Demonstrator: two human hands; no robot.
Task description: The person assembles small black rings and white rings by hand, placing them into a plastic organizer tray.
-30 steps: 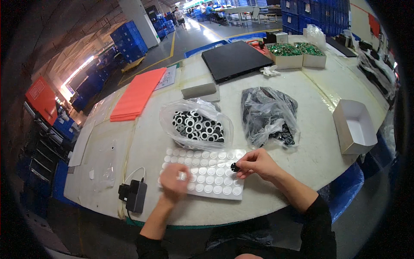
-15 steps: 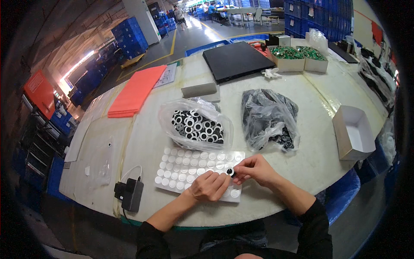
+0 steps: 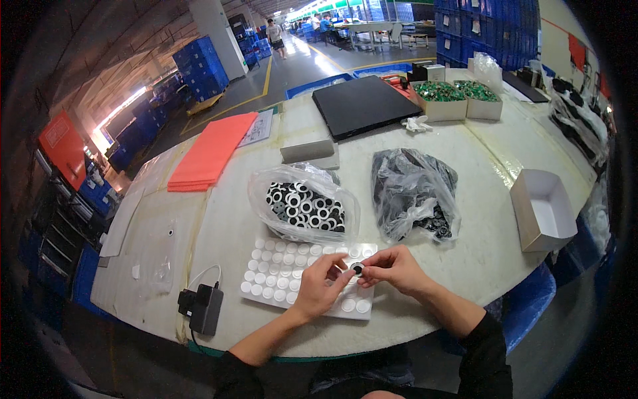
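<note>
Between the hands: I see a small black ring with a pale centre (image 3: 357, 268), pinched from both sides just above the near right part of the white sheet.
Left hand (image 3: 320, 287): fingers curled in, thumb and forefinger closed on the ring's left edge. A second ago this hand lay flat on the sheet's far-left side; half a second ago it had already crossed over to meet the other one.
Right hand (image 3: 391, 269): fingertips clamped on the ring's right edge, as it has held it through all three views.
What the change tells me: I judge the ring is now being worked with both hands, likely mated with one of the white discs, though I cannot see the contact itself.
Under the hands: white sheet of round white discs (image 3: 286, 269), lying flat on the tabletop (image 3: 219, 226), some spots near the hands looking bare.
Just beyond the hands: clear bag of black-and-white rings (image 3: 302, 205), open mouth toward me.
Beyond and right of the right hand: dark crumpled bag of small black parts (image 3: 412, 193).
Far right of the right hand: empty white cardboard box (image 3: 541, 209).
Left of the left hand: black power adapter with white cable (image 3: 201, 307), at the tabletop's near edge.
</note>
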